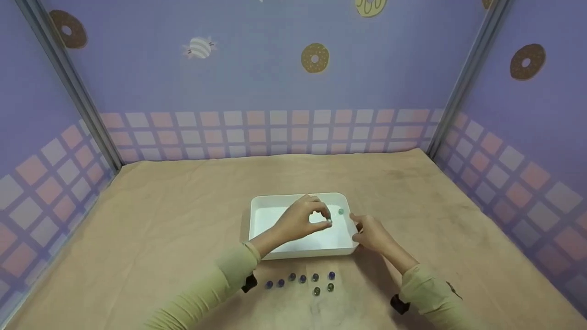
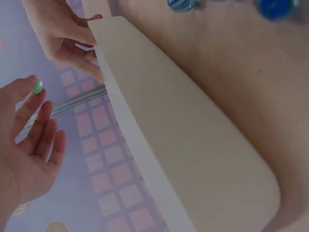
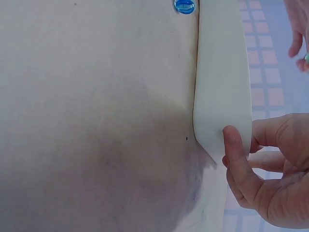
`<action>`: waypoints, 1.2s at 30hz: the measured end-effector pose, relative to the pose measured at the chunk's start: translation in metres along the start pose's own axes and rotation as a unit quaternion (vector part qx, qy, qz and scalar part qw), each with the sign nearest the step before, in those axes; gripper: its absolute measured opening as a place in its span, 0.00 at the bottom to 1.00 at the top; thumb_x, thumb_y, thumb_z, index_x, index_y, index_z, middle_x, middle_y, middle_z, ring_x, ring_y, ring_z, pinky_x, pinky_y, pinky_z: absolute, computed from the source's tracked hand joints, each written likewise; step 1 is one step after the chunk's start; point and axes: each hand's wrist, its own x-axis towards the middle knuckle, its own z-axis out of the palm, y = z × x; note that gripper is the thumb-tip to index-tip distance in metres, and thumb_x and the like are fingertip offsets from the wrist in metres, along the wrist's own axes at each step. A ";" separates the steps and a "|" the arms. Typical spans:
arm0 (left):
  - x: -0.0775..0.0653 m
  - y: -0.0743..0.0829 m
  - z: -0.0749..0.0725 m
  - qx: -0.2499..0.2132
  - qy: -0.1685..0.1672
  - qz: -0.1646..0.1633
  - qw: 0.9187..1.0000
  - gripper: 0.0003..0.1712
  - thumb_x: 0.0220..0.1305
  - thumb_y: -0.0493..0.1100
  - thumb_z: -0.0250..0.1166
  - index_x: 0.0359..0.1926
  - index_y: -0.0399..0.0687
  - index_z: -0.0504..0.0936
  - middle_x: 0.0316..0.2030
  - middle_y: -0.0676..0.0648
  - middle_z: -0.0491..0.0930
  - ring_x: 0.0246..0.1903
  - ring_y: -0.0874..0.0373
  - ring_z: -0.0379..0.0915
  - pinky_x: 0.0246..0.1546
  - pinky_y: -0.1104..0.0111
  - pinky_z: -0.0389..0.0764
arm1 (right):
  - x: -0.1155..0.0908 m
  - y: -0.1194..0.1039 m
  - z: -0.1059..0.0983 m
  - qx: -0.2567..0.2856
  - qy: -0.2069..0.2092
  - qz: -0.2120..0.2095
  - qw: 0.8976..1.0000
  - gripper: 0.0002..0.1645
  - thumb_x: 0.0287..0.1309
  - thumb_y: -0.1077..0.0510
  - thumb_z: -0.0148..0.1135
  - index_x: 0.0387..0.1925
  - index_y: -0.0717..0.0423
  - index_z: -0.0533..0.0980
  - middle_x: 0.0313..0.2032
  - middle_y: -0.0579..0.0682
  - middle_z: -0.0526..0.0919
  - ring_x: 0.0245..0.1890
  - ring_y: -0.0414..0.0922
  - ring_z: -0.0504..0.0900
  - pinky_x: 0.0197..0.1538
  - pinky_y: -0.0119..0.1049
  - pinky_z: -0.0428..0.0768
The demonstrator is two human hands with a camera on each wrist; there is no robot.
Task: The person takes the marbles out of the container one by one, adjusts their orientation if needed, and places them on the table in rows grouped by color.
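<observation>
My left hand (image 1: 298, 221) is raised over a white tray (image 1: 270, 253) and pinches a green marble (image 2: 37, 86) between thumb and index finger. The other fingers of that hand fan out loosely in the left wrist view. At the tray's right end, my right hand (image 1: 372, 233) grips the side wall; in the right wrist view its thumb (image 3: 232, 140) lies against the outside of the wall. One pale green marble (image 1: 340, 211) rests inside the tray near the right wall.
Several blue and dark green marbles lie in front of the tray, among them a blue marble (image 1: 332, 275) and a green marble (image 1: 317, 291). Brown paper (image 1: 174, 206) covers the table. Patterned walls (image 1: 279, 91) enclose the back and both sides.
</observation>
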 end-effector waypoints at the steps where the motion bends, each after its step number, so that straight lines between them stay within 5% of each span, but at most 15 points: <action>1: -0.004 0.000 0.000 -0.007 0.010 0.001 1.000 0.07 0.63 0.48 0.69 0.38 0.51 0.85 0.39 0.51 0.81 0.44 0.56 0.74 0.48 0.63 0.77 | 0.000 0.000 0.000 -0.003 -0.001 0.001 1.000 0.39 0.49 0.77 0.56 0.67 0.74 0.64 0.38 0.67 0.85 0.24 0.42 0.77 0.23 0.30 0.76; 13: -0.058 0.008 -0.003 -0.010 0.061 0.003 0.998 0.07 0.61 0.51 0.70 0.37 0.56 0.85 0.40 0.55 0.79 0.46 0.61 0.68 0.50 0.65 0.75 | 0.000 0.002 0.000 -0.010 -0.001 0.004 1.000 0.38 0.51 0.76 0.57 0.67 0.72 0.64 0.40 0.67 0.85 0.27 0.43 0.76 0.25 0.31 0.74; 29: -0.099 0.017 0.017 -0.040 0.051 -0.020 0.998 0.06 0.60 0.53 0.70 0.35 0.59 0.86 0.41 0.58 0.78 0.46 0.62 0.66 0.50 0.67 0.74 | -0.002 0.003 0.000 -0.009 0.003 -0.017 1.000 0.38 0.49 0.77 0.57 0.66 0.75 0.64 0.43 0.70 0.83 0.32 0.46 0.80 0.27 0.31 0.76; 36: -0.113 0.010 0.024 0.016 0.057 0.001 0.998 0.05 0.55 0.51 0.74 0.31 0.60 0.86 0.45 0.56 0.79 0.50 0.58 0.66 0.54 0.60 0.73 | -0.001 0.001 -0.001 -0.011 0.001 -0.004 1.000 0.38 0.50 0.76 0.58 0.66 0.74 0.64 0.42 0.69 0.84 0.32 0.45 0.79 0.27 0.31 0.76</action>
